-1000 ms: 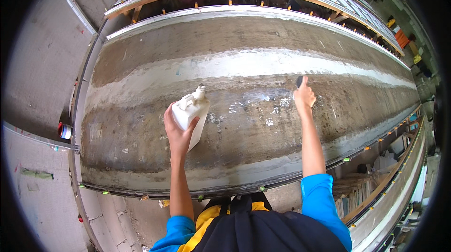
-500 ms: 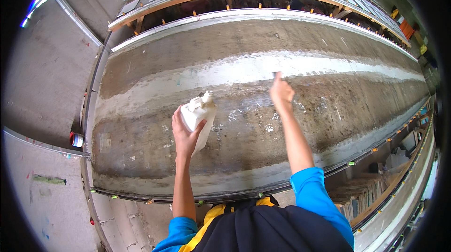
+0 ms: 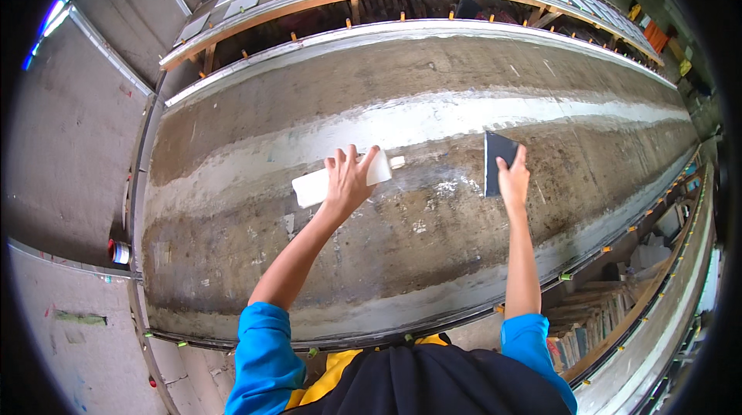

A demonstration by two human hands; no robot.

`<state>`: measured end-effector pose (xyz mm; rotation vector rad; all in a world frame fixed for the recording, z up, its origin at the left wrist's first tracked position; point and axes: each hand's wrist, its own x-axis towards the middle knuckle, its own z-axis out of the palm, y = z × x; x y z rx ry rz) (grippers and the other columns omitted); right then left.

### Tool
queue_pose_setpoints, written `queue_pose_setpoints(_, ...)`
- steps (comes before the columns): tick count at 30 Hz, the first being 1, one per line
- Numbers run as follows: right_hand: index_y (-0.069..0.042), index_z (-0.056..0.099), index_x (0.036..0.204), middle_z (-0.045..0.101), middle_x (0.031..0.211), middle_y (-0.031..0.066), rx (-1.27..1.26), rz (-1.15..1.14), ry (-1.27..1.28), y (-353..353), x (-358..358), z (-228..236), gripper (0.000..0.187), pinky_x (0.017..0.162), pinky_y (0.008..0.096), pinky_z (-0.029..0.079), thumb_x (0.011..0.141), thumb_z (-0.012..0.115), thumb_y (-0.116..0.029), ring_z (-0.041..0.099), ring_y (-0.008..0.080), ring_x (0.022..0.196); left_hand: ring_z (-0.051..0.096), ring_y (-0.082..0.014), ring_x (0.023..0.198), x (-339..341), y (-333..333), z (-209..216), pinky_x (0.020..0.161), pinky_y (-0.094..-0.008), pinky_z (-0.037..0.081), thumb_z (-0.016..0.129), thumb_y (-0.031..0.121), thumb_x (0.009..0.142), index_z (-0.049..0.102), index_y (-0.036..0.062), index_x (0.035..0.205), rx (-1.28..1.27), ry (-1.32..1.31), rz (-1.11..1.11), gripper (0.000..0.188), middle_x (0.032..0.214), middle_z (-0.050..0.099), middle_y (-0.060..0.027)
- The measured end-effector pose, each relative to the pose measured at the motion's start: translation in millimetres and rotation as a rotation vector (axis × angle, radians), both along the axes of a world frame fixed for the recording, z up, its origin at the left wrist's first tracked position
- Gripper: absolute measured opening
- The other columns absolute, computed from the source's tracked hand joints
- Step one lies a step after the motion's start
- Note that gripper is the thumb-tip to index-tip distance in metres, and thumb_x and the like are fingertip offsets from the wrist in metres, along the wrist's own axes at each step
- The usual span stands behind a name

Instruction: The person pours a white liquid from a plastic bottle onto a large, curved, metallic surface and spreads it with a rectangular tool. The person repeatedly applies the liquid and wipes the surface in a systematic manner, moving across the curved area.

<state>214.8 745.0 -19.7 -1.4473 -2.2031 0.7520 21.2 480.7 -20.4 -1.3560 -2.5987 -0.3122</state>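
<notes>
In the head view, gripping one white jug [image 3: 311, 188] with the left hand [image 3: 349, 181], fingers spread across it, above the brown table's [image 3: 433, 253] left-middle, neck to the right. Farther right, clasping one dark flat blade [image 3: 500, 147] in the right hand [image 3: 513, 180]. Hiding the jug's middle beneath the palm, leaving table contact unclear.
</notes>
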Motion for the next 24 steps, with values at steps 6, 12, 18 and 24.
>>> queue_pose_setpoints(6, -0.001, 0.029, 0.131, 0.062, 0.097, 0.0269, 0.078, 0.032, 0.272, 26.0, 42.9, -20.4, 0.06, 0.076, 0.0432, 0.049, 0.083, 0.06, -0.018, 0.062, 0.0388, 0.087, 0.044, -0.0318, 0.093, 1.8, 71.2, -18.1, 0.075, -0.0457, 0.035, 0.073, 0.021, 0.063, 0.047, 0.023, 0.121, -0.112, 0.156, -0.136, 0.064, 0.104, 0.045, -0.0149)
queue_pose_setpoints(12, -0.003, 0.032, 0.129, 0.063, 0.094, 0.0254, 0.001, 0.225, 0.114, 17.2, 30.6, -26.2, 0.054, 0.07, 0.0429, 0.051, 0.085, 0.058, -0.019, 0.064, 0.0366, 0.08, 0.045, -0.033, 0.097, -2.6, 73.8, -21.1, 0.077, -0.0463, 0.036, 0.073, 0.02, 0.063, 0.044, 0.0235, 0.124, -0.248, 0.127, -0.021, 0.067, 0.107, 0.045, -0.0153)
queue_pose_setpoints(18, -0.003, 0.035, 0.131, 0.065, 0.085, 0.0201, 0.073, 0.407, -0.204, -25.0, -7.0, -7.7, 0.049, 0.061, 0.0385, 0.056, 0.088, 0.053, -0.019, 0.065, 0.0277, 0.066, 0.047, -0.032, 0.1, -13.2, 22.0, -1.9, 0.08, -0.0497, 0.038, 0.079, 0.034, 0.062, 0.041, 0.0212, 0.127, -0.121, -0.047, 0.158, 0.076, 0.107, 0.047, -0.0147)
queue_pose_setpoints(24, 0.0, 0.046, 0.121, 0.066, 0.081, 0.0225, 0.451, 0.372, -0.425, -93.8, -91.7, -69.5, 0.044, 0.061, 0.0386, 0.052, 0.079, 0.057, -0.009, 0.066, 0.0296, 0.072, 0.046, -0.0332, 0.107, -20.5, -59.1, 24.2, 0.086, -0.05, 0.038, 0.075, 0.042, 0.067, 0.034, 0.0138, 0.132, 0.239, -0.298, 0.328, 0.082, 0.116, 0.046, -0.016)
